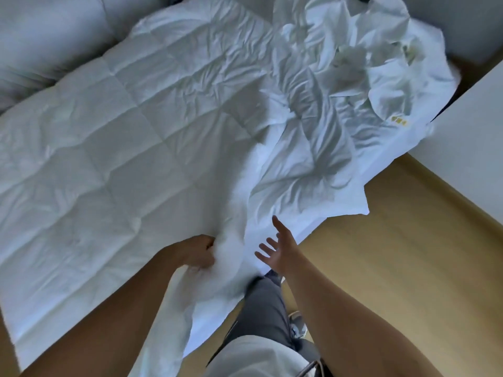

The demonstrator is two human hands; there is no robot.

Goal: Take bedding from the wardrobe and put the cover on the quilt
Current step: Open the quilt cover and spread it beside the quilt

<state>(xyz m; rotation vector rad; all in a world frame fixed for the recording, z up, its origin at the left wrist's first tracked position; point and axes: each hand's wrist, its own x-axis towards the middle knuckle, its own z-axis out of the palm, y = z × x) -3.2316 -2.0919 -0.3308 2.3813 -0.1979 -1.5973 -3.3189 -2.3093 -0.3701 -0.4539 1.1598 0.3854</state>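
- My left hand (197, 253) clutches the quilt (122, 137) edge, 6 o'clock.
- My right hand (277, 248) spread wide, holding nothing.
- Crumpled cover (340, 104) at 1 o'clock, touching quilt; pillows (40, 36) at 10.

Light yellowish wood floor (381, 254), smooth and matte. Along the floor's right edge, a plain white flat panel (471, 137); wall or cabinet side, cannot tell. Past the floor's far end, a grey flat surface (449, 20). Far to the left of the floor, pale padded cushions (40, 42). Lit softly and coolly, without hard shadows.
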